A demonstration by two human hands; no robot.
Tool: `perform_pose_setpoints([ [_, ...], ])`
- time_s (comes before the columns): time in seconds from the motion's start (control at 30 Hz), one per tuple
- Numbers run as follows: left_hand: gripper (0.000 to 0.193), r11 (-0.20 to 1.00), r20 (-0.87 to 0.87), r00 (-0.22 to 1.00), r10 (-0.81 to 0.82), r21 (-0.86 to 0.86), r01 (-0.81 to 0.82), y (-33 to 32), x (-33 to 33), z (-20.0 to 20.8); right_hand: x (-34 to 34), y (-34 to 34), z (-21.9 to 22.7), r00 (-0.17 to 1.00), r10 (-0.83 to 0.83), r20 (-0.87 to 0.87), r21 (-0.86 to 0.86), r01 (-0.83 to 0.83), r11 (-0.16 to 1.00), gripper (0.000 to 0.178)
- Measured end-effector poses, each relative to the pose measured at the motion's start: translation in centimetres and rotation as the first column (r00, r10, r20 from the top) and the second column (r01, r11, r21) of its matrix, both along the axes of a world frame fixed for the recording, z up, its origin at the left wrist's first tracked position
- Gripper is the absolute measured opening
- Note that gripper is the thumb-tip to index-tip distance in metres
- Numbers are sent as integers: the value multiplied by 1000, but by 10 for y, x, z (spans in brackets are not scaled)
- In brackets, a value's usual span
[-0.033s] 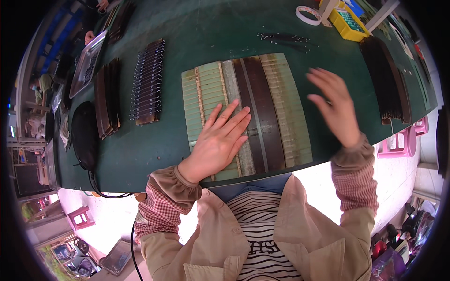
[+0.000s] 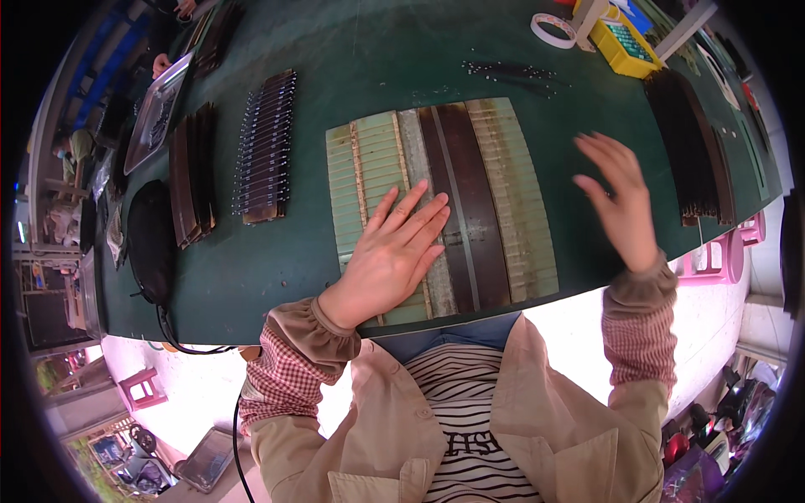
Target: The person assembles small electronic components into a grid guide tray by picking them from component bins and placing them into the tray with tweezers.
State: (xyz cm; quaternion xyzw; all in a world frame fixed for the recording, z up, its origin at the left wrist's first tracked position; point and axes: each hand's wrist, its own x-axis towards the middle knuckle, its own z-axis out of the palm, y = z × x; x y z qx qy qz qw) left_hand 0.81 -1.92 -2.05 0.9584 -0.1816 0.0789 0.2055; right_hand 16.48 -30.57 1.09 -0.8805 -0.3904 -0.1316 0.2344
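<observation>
A: Where's the grooved board?
B: Ctr of frame, on green table. L hand flat on it, fingers slightly spread, gripping nothing; R hand empty, thumb wide of fingers, mid-right of frame, off board.
A: Handling?
B: Prob. stiff, fairly heavy, maybe slick; best held by its 2 side edges.

From the wearer's head, the left of two side-by-side fisheye cameras looks steeply down over the near edge of the counter, facing toward its far side. It sits close enough to show the fingers of the left grip and right grip clearly, yet takes in the striped shirt before the near edge and the floor below the near left corner. The near edge bends.
</observation>
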Motion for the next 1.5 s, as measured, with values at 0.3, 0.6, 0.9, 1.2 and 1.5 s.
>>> perform_pose_setpoints([
  [0.3, 53, 993, 54, 998, -43, -109, 49, 1, 1, 6, 26, -85, -26, 952, -214, -218, -79, 202, 976, 47],
  [0.6, 57, 973, 63, 997, -43, -225, 56, 2, -4, 7, 131, 23, -16, 988, 146, -41, -30, -148, 989, 56],
  [0.9, 61, 960, 75, 996, -47, -273, 66, 3, 1, 8, 184, 111, -24, 891, -18, -454, -274, -121, 954, 42],
  [1.2, 59, 942, 96, 995, -27, -330, 57, 8, -2, 5, 182, 111, -53, 954, 258, -151, -143, -280, 949, 24],
  [1.5, 57, 934, 127, 992, 12, -355, 34, 5, -10, -2, 170, 100, -57, 976, 206, 67, 8, -207, 978, 16],
])
